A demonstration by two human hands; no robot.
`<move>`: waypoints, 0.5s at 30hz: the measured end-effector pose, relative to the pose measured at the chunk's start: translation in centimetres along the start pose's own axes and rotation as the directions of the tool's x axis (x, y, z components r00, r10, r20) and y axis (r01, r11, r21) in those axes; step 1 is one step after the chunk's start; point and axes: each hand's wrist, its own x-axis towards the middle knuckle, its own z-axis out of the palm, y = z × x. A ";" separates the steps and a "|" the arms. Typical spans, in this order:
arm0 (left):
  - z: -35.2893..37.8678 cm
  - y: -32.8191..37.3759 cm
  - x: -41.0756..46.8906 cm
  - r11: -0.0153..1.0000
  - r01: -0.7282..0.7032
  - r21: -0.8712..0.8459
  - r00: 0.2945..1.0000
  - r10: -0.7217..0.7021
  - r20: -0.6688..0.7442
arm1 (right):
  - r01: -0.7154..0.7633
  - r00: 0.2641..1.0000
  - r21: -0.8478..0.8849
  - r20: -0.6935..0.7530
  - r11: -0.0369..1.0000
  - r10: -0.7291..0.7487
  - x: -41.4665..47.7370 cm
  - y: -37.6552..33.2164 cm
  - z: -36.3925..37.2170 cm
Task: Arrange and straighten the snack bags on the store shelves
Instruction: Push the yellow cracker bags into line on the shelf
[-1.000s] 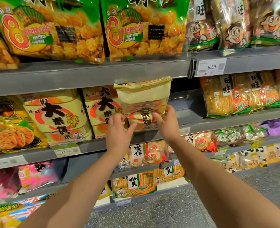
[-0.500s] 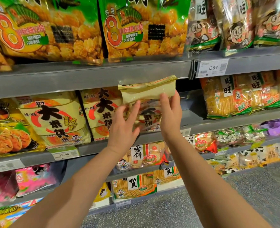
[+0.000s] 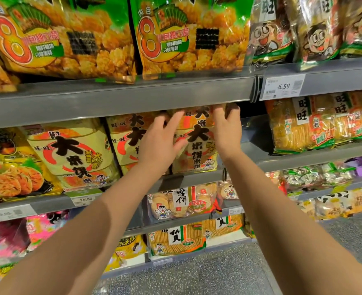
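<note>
A cream and orange rice cracker bag (image 3: 199, 143) with big black characters stands upright on the middle grey shelf (image 3: 193, 178), under the upper shelf's edge. My left hand (image 3: 161, 143) lies flat against its left side and front, fingers spread. My right hand (image 3: 227, 126) grips its upper right edge, fingertips curled over the top. Two matching bags stand to the left: one (image 3: 127, 141) right beside it, partly hidden by my left hand, and a bigger one (image 3: 73, 154) further left.
Green bags of fried crackers (image 3: 188, 35) fill the top shelf. Yellow cracker packs (image 3: 316, 122) sit to the right, past an open stretch of shelf (image 3: 254, 143). A 6.59 price tag (image 3: 282, 87) hangs on the upper rail. Lower shelves hold more snack packs (image 3: 182, 202).
The bag has gone from tipped forward with its top folded over to standing upright and pushed back on the shelf. Both hands rose with it, and my view has moved closer.
</note>
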 end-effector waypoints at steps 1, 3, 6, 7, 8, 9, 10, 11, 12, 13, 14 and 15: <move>0.1 -0.1 -0.5 1.000 -0.010 -0.013 1.000 0.010 -0.009 | 0.032 0.999 0.023 -0.030 0.999 -0.031 -0.8 0.9 -0.2; 0.5 -0.7 -1.8 0.999 -0.022 -0.041 0.999 0.020 -0.046 | 0.059 0.997 -0.026 -0.056 0.998 -0.060 -3.1 3.3 -0.7; 1.7 -1.6 -3.9 1.000 -0.012 -0.006 0.998 0.012 -0.065 | 0.095 0.995 -0.221 0.014 0.971 -0.094 -5.9 7.3 -1.3; 2.2 -1.8 -4.5 1.000 0.002 0.019 0.999 -0.001 -0.051 | 0.124 0.992 -0.288 0.044 0.950 -0.116 -6.5 8.4 -1.3; 2.7 -1.9 -5.0 0.999 0.014 0.040 0.999 -0.012 -0.031 | 0.153 0.988 -0.337 0.071 0.929 -0.137 -7.0 9.2 -1.2; 3.2 -1.9 -5.3 0.998 0.026 0.058 1.000 -0.026 -0.007 | 0.180 0.983 -0.361 0.098 0.915 -0.154 -7.3 9.7 -1.1; 3.6 -1.9 -5.4 0.996 0.041 0.073 0.999 -0.042 0.017 | 0.196 0.979 -0.369 0.124 0.909 -0.161 -7.4 10.0 -0.8; 4.0 -1.9 -5.5 0.995 0.054 0.087 0.998 -0.058 0.038 | 0.201 0.977 -0.371 0.144 0.907 -0.158 -7.4 10.1 -0.5; 4.3 -1.8 -5.4 0.993 0.062 0.098 0.996 -0.068 0.052 | 0.193 0.978 -0.375 0.151 0.907 -0.145 -7.4 10.1 -0.2; 4.6 -1.8 -5.3 0.991 0.068 0.112 0.995 -0.076 0.062 | 0.180 0.980 -0.384 0.151 0.905 -0.131 -7.2 10.0 0.2; 4.8 -1.7 -5.1 0.989 0.074 0.126 0.994 -0.084 0.071 | 0.167 0.982 -0.395 0.150 0.903 -0.116 -7.1 10.0 0.5; 5.0 -1.5 -4.9 0.987 0.084 0.140 0.992 -0.096 0.083 | 0.157 0.983 -0.405 0.154 0.900 -0.103 -6.9 9.9 0.8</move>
